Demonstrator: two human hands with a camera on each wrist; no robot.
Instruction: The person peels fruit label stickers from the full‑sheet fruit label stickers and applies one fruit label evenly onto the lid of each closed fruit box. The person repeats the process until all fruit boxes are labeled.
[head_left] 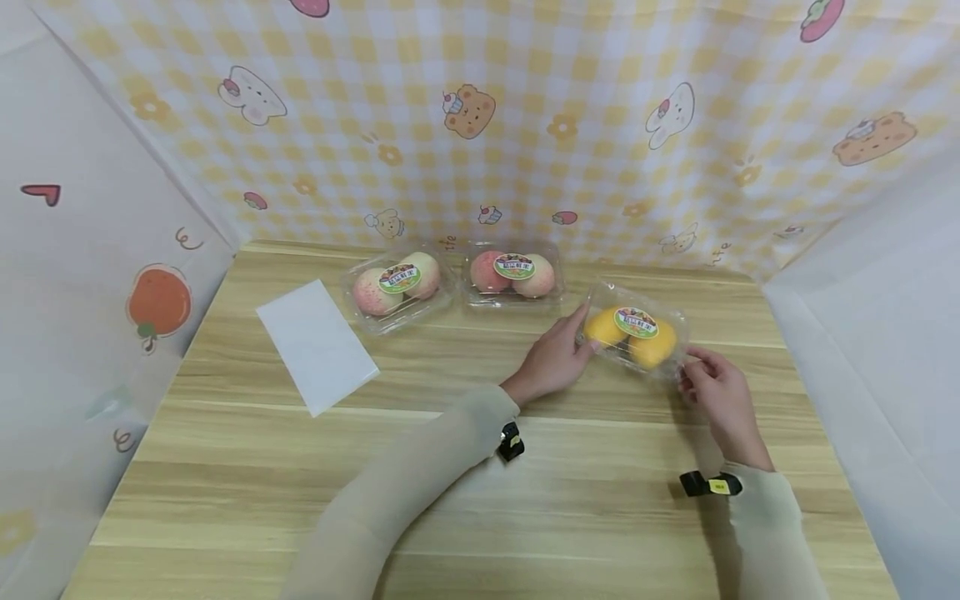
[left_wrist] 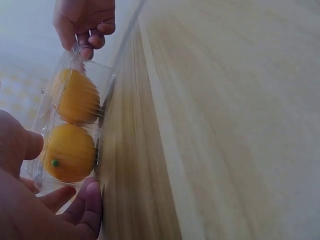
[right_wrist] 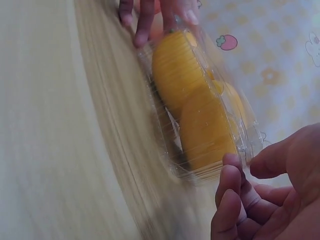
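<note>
A clear plastic fruit box with two yellow, mango-like fruits inside and a round label on its lid lies at the right of the table. My left hand holds its left end, thumb on one side and fingers on the other. At the opposite end, my right hand pinches the edge between thumb and fingers. A green stem spot shows on one fruit in the left wrist view. The box appears slightly tilted, and I cannot tell whether all of its base touches the table.
Two more clear boxes stand at the back, a left box and a middle box, each with two pink peaches. A white rectangular sheet lies at the left. Behind the wooden table hangs a yellow checked cloth.
</note>
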